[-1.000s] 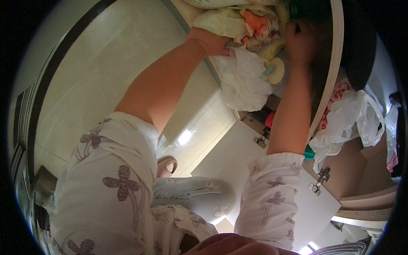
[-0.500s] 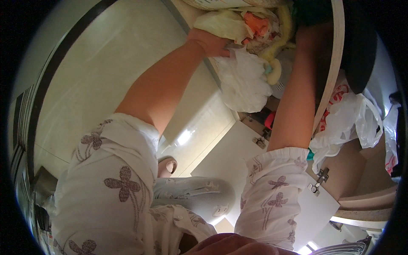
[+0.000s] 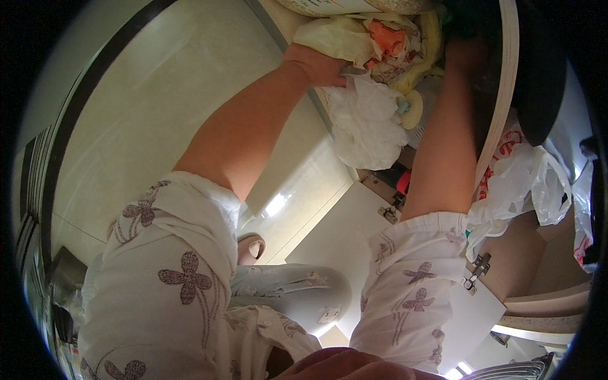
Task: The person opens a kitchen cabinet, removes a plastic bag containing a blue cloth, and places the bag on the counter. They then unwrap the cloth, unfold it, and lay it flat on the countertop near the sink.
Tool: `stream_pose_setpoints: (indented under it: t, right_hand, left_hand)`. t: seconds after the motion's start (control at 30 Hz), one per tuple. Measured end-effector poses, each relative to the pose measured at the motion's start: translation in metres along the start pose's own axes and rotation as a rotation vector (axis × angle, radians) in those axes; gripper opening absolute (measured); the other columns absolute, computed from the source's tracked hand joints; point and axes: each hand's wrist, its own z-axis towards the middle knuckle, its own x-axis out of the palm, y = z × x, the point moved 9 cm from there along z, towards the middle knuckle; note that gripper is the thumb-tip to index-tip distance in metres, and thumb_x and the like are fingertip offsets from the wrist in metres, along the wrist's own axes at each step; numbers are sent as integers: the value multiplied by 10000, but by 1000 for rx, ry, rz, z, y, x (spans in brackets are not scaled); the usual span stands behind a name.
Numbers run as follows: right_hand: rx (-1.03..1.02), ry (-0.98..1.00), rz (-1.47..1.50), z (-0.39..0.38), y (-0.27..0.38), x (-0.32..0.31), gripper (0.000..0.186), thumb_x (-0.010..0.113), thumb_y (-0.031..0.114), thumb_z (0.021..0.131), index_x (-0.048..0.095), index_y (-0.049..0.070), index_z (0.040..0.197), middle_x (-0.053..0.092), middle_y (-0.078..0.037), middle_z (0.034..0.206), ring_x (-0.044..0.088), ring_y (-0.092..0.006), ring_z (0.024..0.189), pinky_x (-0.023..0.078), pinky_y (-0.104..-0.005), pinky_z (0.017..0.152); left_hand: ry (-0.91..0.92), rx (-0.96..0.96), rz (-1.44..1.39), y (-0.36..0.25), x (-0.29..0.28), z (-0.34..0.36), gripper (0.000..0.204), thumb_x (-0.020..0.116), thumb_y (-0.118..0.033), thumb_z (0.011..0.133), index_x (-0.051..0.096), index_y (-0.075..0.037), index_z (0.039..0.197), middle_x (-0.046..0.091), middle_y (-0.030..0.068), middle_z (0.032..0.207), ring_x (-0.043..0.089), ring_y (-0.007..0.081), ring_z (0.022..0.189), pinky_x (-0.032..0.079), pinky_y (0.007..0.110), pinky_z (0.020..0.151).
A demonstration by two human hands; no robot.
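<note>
At the cabinet's front edge, my left hand (image 3: 318, 65) is closed on a pale yellow plastic bag (image 3: 334, 39), its fingers mostly hidden behind the bag. Its thumb points toward a crumpled white plastic bag (image 3: 368, 123) just below. Orange and clear wrapping (image 3: 387, 39) lies bunched beside the yellow bag. My right hand (image 3: 467, 56) reaches deep into the shadowed cabinet, next to a dark green thing (image 3: 465, 18). Darkness hides its fingers and anything in them.
A curved pale board edge (image 3: 500, 95) stands right of my right forearm. Beyond it hang white plastic bags with red print (image 3: 522, 177). Open white cabinet doors (image 3: 345, 228) with metal hinges (image 3: 476, 272) are below. A large packed bag (image 3: 354, 6) lies at the top; tiled floor (image 3: 183, 82) spreads left.
The view has shifted slightly, and my right hand sits a little farther right in the shadow. My left hand keeps its place at the yellow bag.
</note>
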Motion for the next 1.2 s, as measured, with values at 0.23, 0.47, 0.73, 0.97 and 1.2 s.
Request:
stream_pose_setpoints:
  t: [0.23, 0.47, 0.73, 0.97, 1.2]
  right_hand:
    - [30, 342, -234, -3, 18, 4, 394, 614, 299, 882, 594, 51, 1188, 620, -197, 1133, 619, -309, 1008, 495, -475, 877]
    - [-260, -241, -38, -19, 64, -28, 497, 613, 113, 824, 515, 46, 1307, 544, -223, 1275, 490, -364, 1207, 364, -433, 1039]
    - [-201, -207, 293, 8, 63, -33, 462, 532, 83, 861, 527, 50, 1322, 514, -224, 1343, 472, -369, 1259, 340, -422, 1082]
    - [-233, -372, 100, 3, 81, -74, 435, 530, 111, 872, 534, 18, 1297, 517, -239, 1331, 483, -363, 1250, 371, -426, 1049]
    - [-32, -68, 200, -4, 25, -36, 454, 642, 187, 855, 541, 89, 1287, 609, -170, 1183, 572, -313, 1115, 435, -448, 979]
  left_hand:
    - [62, -29, 6, 2, 14, 3, 709, 661, -568, 761, 464, -264, 1370, 435, 31, 1433, 408, 275, 1318, 368, 397, 1074]
    - [26, -53, -19, 5, 15, 5, 690, 629, -604, 765, 465, -303, 1364, 425, 19, 1444, 400, 277, 1326, 386, 409, 1062]
    - [3, -4, 29, 1, 6, 1, 637, 658, -577, 740, 561, -235, 1268, 526, 43, 1332, 472, 290, 1255, 416, 428, 1016]
    - [-132, -1, 11, -1, -3, -1, 627, 665, -567, 729, 583, -226, 1249, 558, 36, 1295, 501, 289, 1227, 424, 434, 1007]
    - [54, -63, -49, 7, 12, 2, 647, 646, -553, 764, 503, -275, 1330, 466, 20, 1405, 440, 269, 1294, 424, 400, 1027]
